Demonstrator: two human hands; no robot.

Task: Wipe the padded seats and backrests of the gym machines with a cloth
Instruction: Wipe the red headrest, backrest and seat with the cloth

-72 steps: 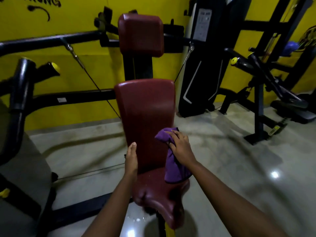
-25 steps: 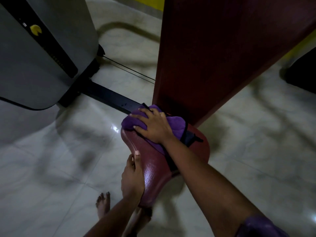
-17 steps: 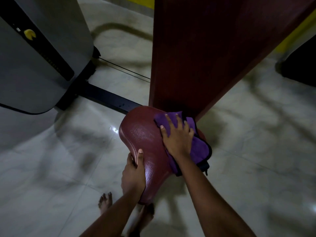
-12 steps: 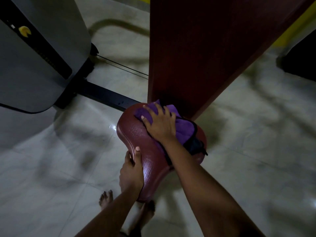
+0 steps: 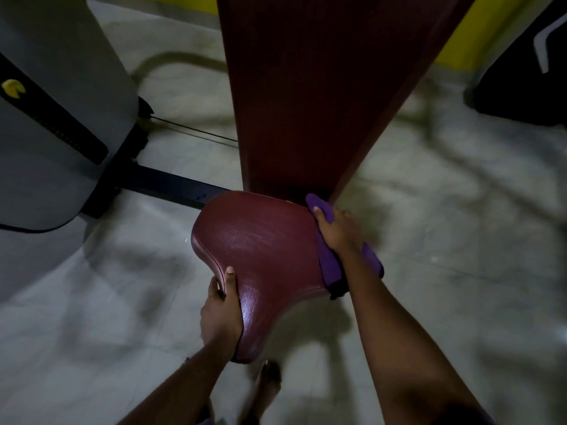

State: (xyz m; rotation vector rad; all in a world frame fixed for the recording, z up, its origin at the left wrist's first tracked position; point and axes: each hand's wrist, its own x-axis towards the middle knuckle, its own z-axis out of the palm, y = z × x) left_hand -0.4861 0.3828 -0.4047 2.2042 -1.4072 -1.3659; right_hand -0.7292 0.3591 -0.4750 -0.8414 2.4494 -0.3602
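Beside the smooth grey machine cover (image 5: 46, 133) at upper left, the left hand (image 5: 221, 314) is gripping the seat (image 5: 260, 250), a glossy maroon saddle-shaped pad at centre, thumb on top and fingers under its rim. At its right edge the right hand (image 5: 337, 234) is clutching the soft purple cloth (image 5: 328, 265), wiping the side. The seat is probably nearing done, and the next move is likely calling for lifting the cloth onto the tall flat backrest (image 5: 306, 87) above.

The seat (image 5: 260, 250) sits just before the backrest (image 5: 306, 102), with the left grip (image 5: 219, 314) on its near left edge and the right grip (image 5: 337, 234) holding the cloth (image 5: 327, 265) over its right edge. A machine housing (image 5: 46, 133) stands on the floor (image 5: 445, 271) to the left, a frame bar (image 5: 171, 185) between.
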